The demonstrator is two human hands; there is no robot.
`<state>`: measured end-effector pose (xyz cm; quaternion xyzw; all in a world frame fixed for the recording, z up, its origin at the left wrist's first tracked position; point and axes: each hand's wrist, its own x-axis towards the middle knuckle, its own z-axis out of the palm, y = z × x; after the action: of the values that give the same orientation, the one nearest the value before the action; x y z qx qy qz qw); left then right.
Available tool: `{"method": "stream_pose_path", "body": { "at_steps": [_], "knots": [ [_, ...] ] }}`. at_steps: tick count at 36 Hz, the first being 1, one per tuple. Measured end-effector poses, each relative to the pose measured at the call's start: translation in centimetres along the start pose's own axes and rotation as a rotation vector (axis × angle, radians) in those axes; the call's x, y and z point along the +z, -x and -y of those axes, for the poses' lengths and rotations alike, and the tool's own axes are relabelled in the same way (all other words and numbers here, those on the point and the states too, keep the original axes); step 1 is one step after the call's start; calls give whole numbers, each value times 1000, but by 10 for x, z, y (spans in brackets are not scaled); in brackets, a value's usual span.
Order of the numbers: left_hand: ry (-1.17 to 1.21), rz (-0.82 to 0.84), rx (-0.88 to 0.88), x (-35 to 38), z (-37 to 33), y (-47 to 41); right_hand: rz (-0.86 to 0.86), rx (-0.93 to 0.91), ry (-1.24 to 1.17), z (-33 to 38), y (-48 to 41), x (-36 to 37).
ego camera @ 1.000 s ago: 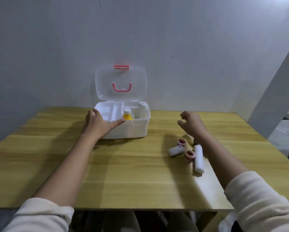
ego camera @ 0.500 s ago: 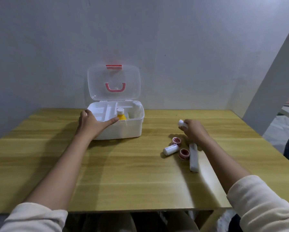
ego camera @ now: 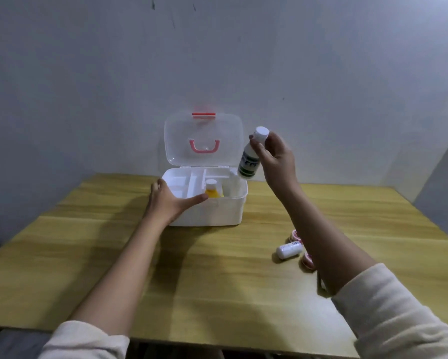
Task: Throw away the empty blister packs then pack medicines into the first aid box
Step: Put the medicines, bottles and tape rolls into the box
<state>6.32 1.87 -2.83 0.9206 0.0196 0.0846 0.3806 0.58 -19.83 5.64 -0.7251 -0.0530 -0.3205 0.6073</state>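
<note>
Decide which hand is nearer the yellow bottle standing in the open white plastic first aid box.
Left. The left hand grips the first aid box rim, thumb beside the yellow bottle; the right hand holds a white plastic bottle above the box's right end.

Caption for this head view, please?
Right hand holds a white bottle near the open first aid box; left hand grips its rim.

- Right hand (ego camera: 277,161) held a white bottle (ego camera: 249,163) aloft, at the first aid box's (ego camera: 217,212) 2 o'clock.
- Left hand (ego camera: 168,200) gripped the box's 8 o'clock corner.
</note>
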Motion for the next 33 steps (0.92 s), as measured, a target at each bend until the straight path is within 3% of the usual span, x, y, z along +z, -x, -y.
{"method": "stream_pose_path", "body": {
  "at_steps": [14,33],
  "knots": [
    [104,-46,8,7,5,-1,211,172,227,-48,16,37],
    [108,-63,24,9,7,-2,334,22,541,-56,13,41]
  ]
}}
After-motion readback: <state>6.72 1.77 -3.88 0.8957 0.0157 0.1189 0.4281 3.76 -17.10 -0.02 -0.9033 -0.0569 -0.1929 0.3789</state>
